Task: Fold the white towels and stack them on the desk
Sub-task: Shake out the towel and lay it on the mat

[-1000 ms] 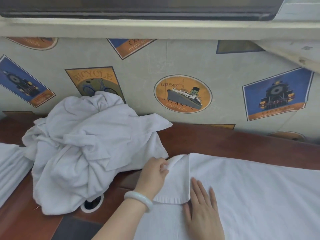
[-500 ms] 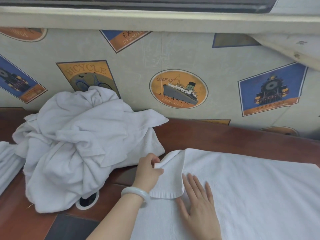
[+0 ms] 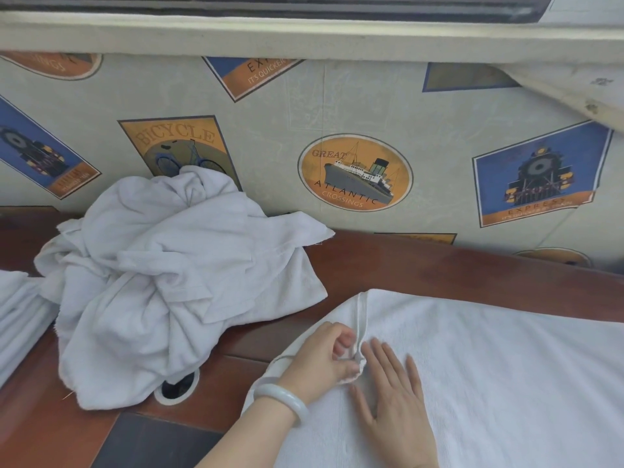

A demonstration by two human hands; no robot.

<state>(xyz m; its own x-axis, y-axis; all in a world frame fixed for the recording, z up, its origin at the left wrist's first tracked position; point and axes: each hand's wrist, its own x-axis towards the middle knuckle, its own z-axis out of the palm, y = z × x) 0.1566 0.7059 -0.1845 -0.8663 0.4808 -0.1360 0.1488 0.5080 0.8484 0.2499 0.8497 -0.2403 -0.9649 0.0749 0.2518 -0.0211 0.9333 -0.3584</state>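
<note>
A white towel lies spread flat across the right half of the wooden tabletop, its far edge running near the wall and its left edge turned up into a narrow rolled hem. The left hand has its grip closed on that hem, thumb and curled fingers pinching the bunched cloth at the near end of the roll, with a pale bracelet round the wrist. Just beside it the right hand lies palm down on the towel, its grip apart, the fingers straight and slightly spread, pressing the cloth flat right next to the pinched spot. To the left, well apart from the spread towel, a heap of towels sits crumpled against the wall, its near edge draped partly over a round cable hole in the tabletop. At the far left edge a few folded towels show in layers, mostly cut off from sight. Behind everything the wallpaper carries travel labels, among them an oval ship badge and a bicycle label half hidden by the heap, and a pale window ledge runs along the top
</note>
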